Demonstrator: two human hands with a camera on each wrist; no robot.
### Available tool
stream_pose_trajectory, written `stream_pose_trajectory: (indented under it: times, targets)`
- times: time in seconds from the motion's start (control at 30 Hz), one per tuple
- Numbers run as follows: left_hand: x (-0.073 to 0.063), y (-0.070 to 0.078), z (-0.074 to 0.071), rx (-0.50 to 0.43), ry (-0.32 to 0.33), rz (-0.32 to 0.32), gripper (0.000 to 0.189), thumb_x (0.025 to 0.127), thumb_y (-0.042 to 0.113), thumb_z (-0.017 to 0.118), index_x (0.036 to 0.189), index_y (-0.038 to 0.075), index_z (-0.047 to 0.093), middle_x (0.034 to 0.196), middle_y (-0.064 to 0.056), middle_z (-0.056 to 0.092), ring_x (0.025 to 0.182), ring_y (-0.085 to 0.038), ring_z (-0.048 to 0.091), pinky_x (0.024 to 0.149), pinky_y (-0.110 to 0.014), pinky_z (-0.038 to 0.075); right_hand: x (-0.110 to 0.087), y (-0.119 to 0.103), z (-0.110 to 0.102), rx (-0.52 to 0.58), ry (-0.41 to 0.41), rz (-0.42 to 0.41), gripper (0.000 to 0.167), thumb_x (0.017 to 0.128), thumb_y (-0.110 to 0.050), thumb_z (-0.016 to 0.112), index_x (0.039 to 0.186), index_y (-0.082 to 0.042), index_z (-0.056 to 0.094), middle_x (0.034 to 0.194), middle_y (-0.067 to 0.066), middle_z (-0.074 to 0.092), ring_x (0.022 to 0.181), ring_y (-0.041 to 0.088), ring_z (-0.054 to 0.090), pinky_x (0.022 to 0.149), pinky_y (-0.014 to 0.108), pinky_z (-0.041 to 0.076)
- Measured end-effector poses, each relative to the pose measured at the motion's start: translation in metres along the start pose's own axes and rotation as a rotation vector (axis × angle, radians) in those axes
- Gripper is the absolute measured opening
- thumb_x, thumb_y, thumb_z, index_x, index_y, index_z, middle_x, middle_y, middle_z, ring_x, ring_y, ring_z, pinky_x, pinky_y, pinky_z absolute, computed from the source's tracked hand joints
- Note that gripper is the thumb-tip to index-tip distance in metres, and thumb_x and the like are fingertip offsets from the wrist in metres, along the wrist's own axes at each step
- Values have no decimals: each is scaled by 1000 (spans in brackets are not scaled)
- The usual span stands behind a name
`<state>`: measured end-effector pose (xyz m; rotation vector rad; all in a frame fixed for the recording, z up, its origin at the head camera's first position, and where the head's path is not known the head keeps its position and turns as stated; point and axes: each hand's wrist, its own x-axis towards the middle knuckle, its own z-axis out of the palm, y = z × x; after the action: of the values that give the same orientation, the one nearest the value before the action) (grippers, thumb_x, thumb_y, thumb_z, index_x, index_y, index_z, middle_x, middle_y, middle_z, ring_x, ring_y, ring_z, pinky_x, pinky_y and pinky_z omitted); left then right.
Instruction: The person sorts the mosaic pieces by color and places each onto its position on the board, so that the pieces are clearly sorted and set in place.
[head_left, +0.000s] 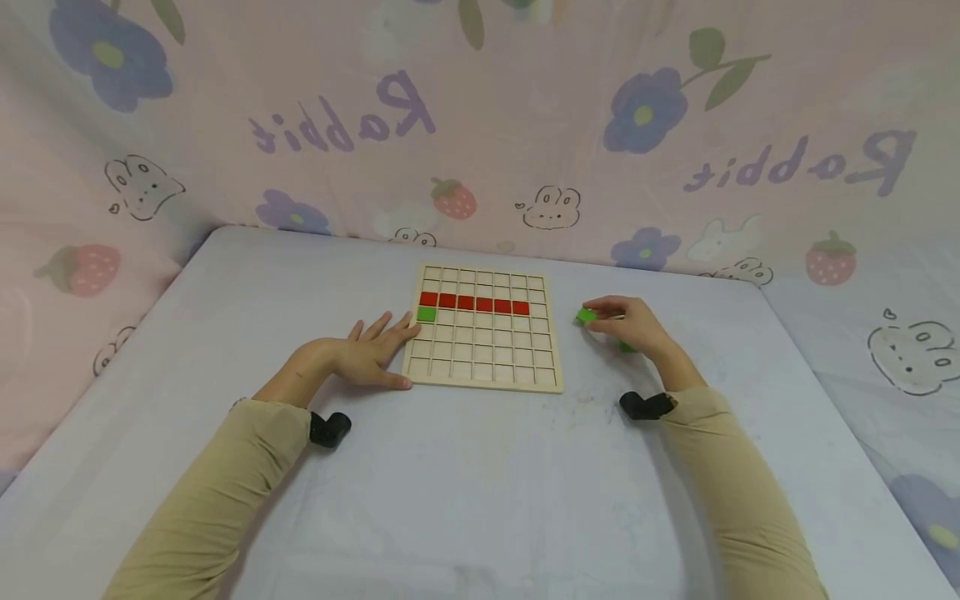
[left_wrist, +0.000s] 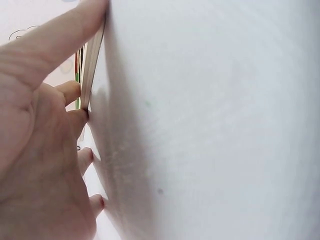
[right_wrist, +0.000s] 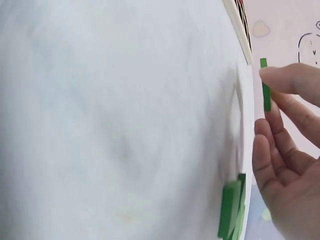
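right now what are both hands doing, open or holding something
Left hand: open, touching the pale wooden grid board.
Right hand: closed, pinching a thin green square tile.

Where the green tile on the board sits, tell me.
In the head view, the green tile lies in the leftmost column of the board, directly below the leftmost red tile and close to the left hand.
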<state>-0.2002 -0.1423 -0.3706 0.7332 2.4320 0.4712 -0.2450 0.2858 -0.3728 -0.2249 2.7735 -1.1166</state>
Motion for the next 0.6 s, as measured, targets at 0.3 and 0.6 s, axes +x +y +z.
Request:
stream_pose_trajectory:
  times: [0.3, 0.6]
  targets:
    - [2, -4, 1, -2, 0, 5, 93, 92, 50, 56, 155, 13, -2, 160, -12, -19, 144, -35, -24, 111, -61, -16, 2, -13, 6, 43, 6, -43, 42, 89, -20, 68, 128, -4, 60, 128, 19, 60, 115, 32, 54, 88, 37, 47]
    - [4, -9, 4, 2, 12, 9, 94, 91, 52, 56, 155, 14, -2, 160, -10, -19, 145, -33, -24, 112, -59, -17, 8, -22, 14, 44, 11, -70, 41, 88, -18, 69, 127, -5, 62, 126, 18, 61, 115, 31, 55, 85, 31, 48]
